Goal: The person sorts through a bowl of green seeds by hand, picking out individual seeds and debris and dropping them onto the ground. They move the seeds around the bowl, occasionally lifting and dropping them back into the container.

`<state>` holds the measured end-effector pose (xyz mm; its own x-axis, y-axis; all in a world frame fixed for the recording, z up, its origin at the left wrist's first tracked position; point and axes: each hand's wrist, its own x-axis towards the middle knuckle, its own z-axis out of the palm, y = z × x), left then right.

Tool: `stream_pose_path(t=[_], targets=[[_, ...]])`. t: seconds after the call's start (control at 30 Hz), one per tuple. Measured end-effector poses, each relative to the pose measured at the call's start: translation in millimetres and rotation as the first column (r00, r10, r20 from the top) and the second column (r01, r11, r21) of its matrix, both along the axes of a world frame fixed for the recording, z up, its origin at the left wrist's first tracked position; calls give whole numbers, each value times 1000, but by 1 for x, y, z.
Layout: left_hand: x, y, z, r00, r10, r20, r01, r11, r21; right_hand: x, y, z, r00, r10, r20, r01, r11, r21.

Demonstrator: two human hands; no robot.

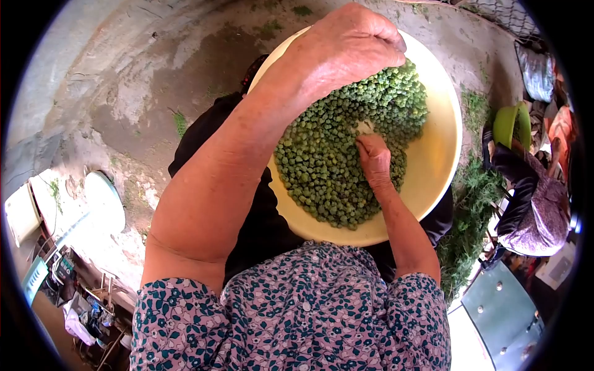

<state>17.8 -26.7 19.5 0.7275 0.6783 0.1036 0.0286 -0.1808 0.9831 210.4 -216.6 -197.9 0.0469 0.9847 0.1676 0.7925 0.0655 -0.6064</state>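
Note:
A large pale-yellow basin (pixel 447 148) rests on my lap, with a heap of small, round green berries or buds (pixel 328 167) in it. My left hand (pixel 362 43) is over the basin's far side, its fingers curled down and closed; its fingertips and whatever they may hold are hidden. Lower down, inside the basin, my right hand (pixel 374 157) is closed in a pinch on a small pale piece (pixel 363 127) at the surface of the green heap. I cannot make out what that piece is.
Concrete ground (pixel 142 93) surrounds me, with tufts of weeds. Leafy green stems (pixel 473 216) lie to the right, near a lime-green bowl (pixel 512 125) and purple patterned cloth (pixel 538 216). A pale round lid-like object (pixel 104 201) is on the left. A grey-green panel (pixel 501 312) is at lower right.

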Motion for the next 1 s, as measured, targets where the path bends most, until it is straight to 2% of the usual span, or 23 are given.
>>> stream_pose_path(t=[0.13, 0.2, 0.23, 0.3, 0.33, 0.37, 0.4, 0.43, 0.5, 0.53, 0.57, 0.6, 0.63, 0.77, 0.83, 0.87, 0.9, 0.93, 0.97, 1.0], targets=[[7, -4, -10, 999, 51, 20, -51, 998, 30, 9, 4, -5, 995, -86, 56, 85, 996, 21], [8, -3, -13, 996, 19, 91, -38, 977, 211, 9, 15, -4, 971, -149, 186, 165, 983, -77], [6, -4, -11, 996, 19, 89, -38, 977, 211, 12, 18, -10, 972, -149, 183, 165, 983, -78], [0, -5, -3, 1000, 1, 3, -1, 995, 97, 21, 20, -30, 957, -232, 176, 256, 958, -128], [3, -3, -15, 1000, 3, 0, -3, 995, 95, 22, 21, -33, 943, -259, 210, 281, 956, -80], [10, -2, -35, 969, -105, 222, 117, 992, -39, 22, 21, -35, 944, -257, 209, 279, 957, -83], [12, -3, -36, 879, -173, 445, 260, 955, -141, 17, 22, -33, 922, -286, 261, 328, 936, -131], [9, -1, -36, 879, -171, 444, 258, 955, -144, 14, 23, -31, 896, -312, 314, 377, 910, -173], [3, 7, -29, 945, -277, 174, 306, 936, -175, 11, 23, -31, 881, -327, 341, 398, 903, -163], [5, 4, -23, 946, -274, 172, 304, 936, -176, 10, 24, -31, 865, -342, 367, 418, 896, -151], [8, -6, -16, 999, -38, 4, 38, 989, -141, 9, 24, -30, 866, -340, 365, 417, 896, -153], [10, -11, -13, 966, 211, -149, -222, 973, -61, 8, 25, -29, 866, -332, 375, 424, 884, -197], [10, -11, -13, 966, 212, -149, -223, 973, -59, 9, 25, -27, 865, -324, 384, 432, 870, -239], [9, -9, -20, 961, 239, -138, -238, 971, 22, 12, 26, -41, 858, -297, 418, 412, 884, -218], [8, -8, -22, 964, 240, -116, -236, 971, 46, 14, 25, -36, 900, -301, 317, 381, 896, -230], [8, -8, -21, 965, 205, -161, -205, 979, 17, 16, 23, -33, 897, -309, 318, 386, 896, -219], [8, -8, -21, 965, 166, -204, -172, 985, -13, 15, 21, -24, 929, -338, 149, 366, 893, -261], [10, -7, -28, 971, 165, -175, -172, 985, -24, 14, 18, -12, 932, -363, -23, 340, 893, -296], [10, -9, -35, 973, 157, -167, -161, 987, -11, 12, 14, 0, 928, -372, -22, 351, 893, -282], [10, -11, -40, 972, 142, -188, -155, 986, -59, 7, 11, 15, 883, -430, -188, 351, 872, -342]])
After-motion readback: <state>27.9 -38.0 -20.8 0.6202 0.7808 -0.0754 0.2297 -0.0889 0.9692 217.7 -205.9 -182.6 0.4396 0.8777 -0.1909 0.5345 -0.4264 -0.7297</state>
